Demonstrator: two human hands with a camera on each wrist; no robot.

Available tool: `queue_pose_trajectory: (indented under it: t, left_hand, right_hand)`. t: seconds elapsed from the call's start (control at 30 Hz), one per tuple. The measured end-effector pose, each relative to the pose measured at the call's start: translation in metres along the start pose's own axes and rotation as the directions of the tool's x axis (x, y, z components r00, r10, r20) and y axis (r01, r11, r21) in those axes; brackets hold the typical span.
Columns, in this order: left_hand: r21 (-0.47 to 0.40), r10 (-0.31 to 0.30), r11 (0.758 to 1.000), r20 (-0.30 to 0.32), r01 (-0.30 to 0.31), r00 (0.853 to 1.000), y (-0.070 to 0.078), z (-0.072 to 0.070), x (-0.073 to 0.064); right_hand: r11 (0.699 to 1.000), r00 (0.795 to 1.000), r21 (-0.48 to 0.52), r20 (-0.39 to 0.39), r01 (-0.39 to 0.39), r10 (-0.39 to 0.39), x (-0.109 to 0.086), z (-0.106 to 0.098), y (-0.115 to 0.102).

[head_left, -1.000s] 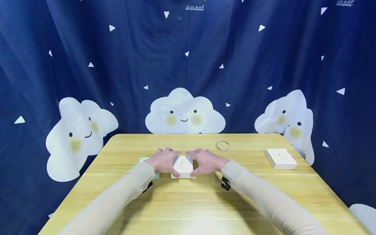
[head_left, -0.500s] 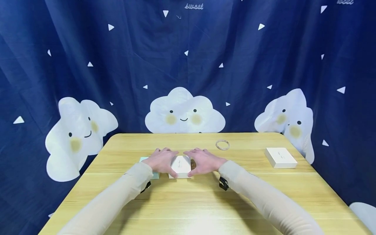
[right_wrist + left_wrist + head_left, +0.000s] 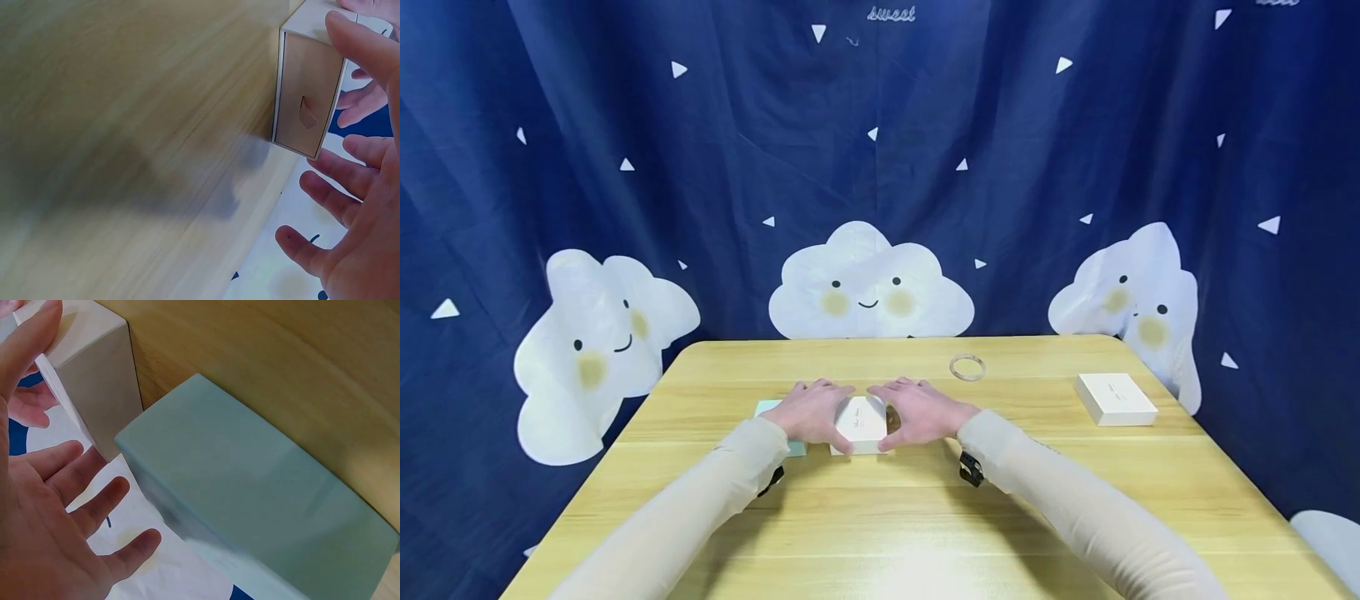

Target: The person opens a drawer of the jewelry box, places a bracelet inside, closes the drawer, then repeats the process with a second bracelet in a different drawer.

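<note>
A small white box (image 3: 861,421) with faint lettering on top rests on the table between the two hands. My left hand (image 3: 814,413) holds its left end, thumb at the near side and index finger toward the far side; the other fingers spread apart. My right hand (image 3: 921,413) holds the right end in the same way. In the right wrist view, that end shows a drawer front (image 3: 308,87) with a little ribbon tab (image 3: 307,115). Beside the left hand lies a mint-green box (image 3: 250,481), partly covered by that hand in the head view.
The wooden table (image 3: 880,517) ends at a dark blue curtain (image 3: 880,108) with cloud prints. A pale ring-shaped bangle (image 3: 967,367) lies toward the back, right of the middle. Another white box (image 3: 1116,399) sits near the right edge.
Both hands and the white box between them have shifted slightly left, nearer the mint-green box, then stayed still over the last half second. The other things have kept their places.
</note>
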State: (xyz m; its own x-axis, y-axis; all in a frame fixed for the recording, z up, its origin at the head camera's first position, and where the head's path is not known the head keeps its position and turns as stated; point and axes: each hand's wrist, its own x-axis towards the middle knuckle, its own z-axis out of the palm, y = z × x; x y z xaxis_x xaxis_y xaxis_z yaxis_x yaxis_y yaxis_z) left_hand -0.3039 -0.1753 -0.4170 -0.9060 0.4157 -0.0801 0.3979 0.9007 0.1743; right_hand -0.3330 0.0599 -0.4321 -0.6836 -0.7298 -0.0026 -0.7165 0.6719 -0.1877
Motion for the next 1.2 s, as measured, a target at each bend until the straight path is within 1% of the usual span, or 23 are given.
queue_pose_trajectory:
  t: [0.13, 0.4, 0.67, 0.77, 0.87, 0.93, 1.1, 1.2]
  left_hand:
    - [-0.01, -0.002, 1.0, 0.006, 0.002, 1.0, 0.001, 0.0, 0.0]
    - [-0.023, -0.015, 1.0, 0.01, 0.015, 1.0, -0.001, 0.002, 0.001]
    - [-0.017, -0.022, 1.0, 0.016, 0.022, 1.0, -0.002, 0.0, 0.0]
    - [-0.031, -0.031, 0.999, 0.03, 0.032, 0.999, -0.001, 0.0, 0.0]
    - [-0.053, -0.044, 0.998, 0.038, 0.046, 0.998, 0.001, 0.0, 0.0]
    - [-0.045, -0.049, 0.998, 0.036, 0.051, 0.998, 0.004, 0.0, 0.0]
    - [-0.004, -0.064, 0.998, 0.004, 0.064, 0.998, 0.015, 0.0, 0.002]
    - [-0.001, -0.077, 0.997, -0.019, 0.077, 0.997, 0.022, 0.003, 0.005]
  right_hand:
    - [1.0, 1.0, 0.005, -0.001, -0.004, 0.004, 0.0, 0.002, 0.001]
    - [1.0, 1.0, 0.021, -0.016, 0.011, -0.011, -0.001, 0.001, -0.001]
    - [1.0, 1.0, 0.018, -0.01, 0.004, -0.004, -0.001, 0.001, -0.001]
    - [1.0, 1.0, 0.022, -0.002, 0.005, -0.005, -0.002, 0.0, -0.002]
    - [0.999, 1.0, 0.033, 0.006, 0.007, -0.007, -0.005, -0.002, -0.001]
    - [0.999, 1.0, 0.04, 0.007, 0.007, -0.007, -0.007, -0.003, 0.0]
    - [0.997, 1.0, 0.072, -0.002, 0.003, -0.003, -0.014, -0.008, 0.004]
    - [0.996, 1.0, 0.085, -0.01, 0.006, -0.005, -0.02, -0.011, 0.007]
